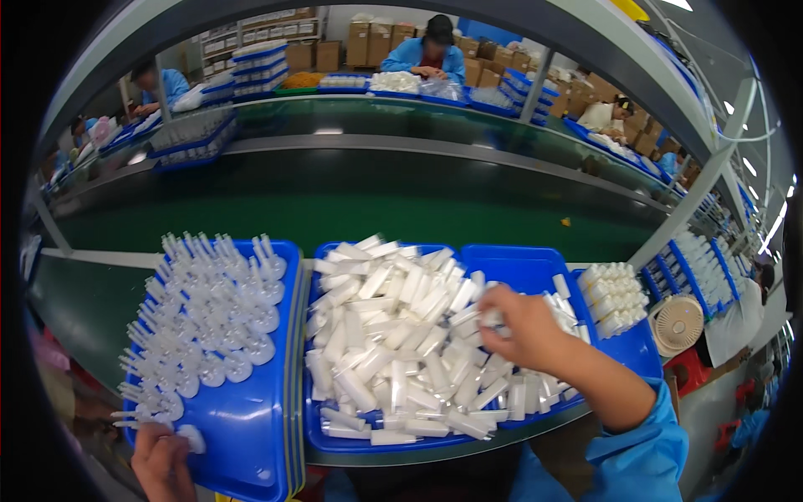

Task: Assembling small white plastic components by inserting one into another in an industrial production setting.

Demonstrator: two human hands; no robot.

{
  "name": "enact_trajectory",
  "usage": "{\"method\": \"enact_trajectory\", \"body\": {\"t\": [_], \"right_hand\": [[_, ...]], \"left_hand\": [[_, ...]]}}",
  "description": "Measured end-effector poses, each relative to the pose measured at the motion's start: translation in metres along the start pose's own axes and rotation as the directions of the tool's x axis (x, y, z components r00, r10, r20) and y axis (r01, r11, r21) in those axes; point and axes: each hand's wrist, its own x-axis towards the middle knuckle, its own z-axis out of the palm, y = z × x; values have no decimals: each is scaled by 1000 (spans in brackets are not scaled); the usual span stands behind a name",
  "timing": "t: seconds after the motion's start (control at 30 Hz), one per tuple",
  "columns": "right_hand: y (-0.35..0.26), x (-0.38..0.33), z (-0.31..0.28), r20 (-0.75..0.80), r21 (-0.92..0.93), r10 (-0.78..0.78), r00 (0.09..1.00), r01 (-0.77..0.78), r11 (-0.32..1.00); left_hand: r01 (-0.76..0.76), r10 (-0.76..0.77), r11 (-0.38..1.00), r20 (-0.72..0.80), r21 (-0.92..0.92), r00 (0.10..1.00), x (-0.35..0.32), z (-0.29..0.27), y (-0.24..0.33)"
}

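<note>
In the head view the two hands are well apart. The left hand, at the lower left of the frame, has its fingers at a round translucent piece; I cannot tell whether they grip it. The right hand, right of centre, is curled over the white blocks, with something whitish showing at its fingertips; whether it is pinched or lies behind them cannot be told.

The blocks, many in clear wrap, are heaped loosely across the middle tray, at the centre of the frame. Such a heap suggests they need no order, only easy reach.

By contrast, the clear stemmed pieces at the left stand close together on round bases, stems toward the upper left, probably to keep them from tangling. They fill the upper part of the left tray; several rims along its right edge suggest a stack, which would raise it.

A third blue tray sits right of centre. Farther right, white pieces are piled neatly, perhaps to save room, beside a round fan. A green belt crosses behind.
</note>
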Motion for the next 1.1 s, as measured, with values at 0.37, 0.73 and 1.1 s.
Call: {"method": "enact_trajectory", "body": {"t": [0.37,0.73,1.1], "right_hand": [[-27,-83,-38,-340,264,210,916,-121,957],[-61,-106,-18,-12,879,560,828,-258,400],[-64,-97,-2,192,917,453,870,-323,233]], "left_hand": [[-303,341,908,-87,289,936,9,16,21],[-85,48,981,204,175,978,29,45,18],[-193,192,978,28,75,981,35,57,14]]}}
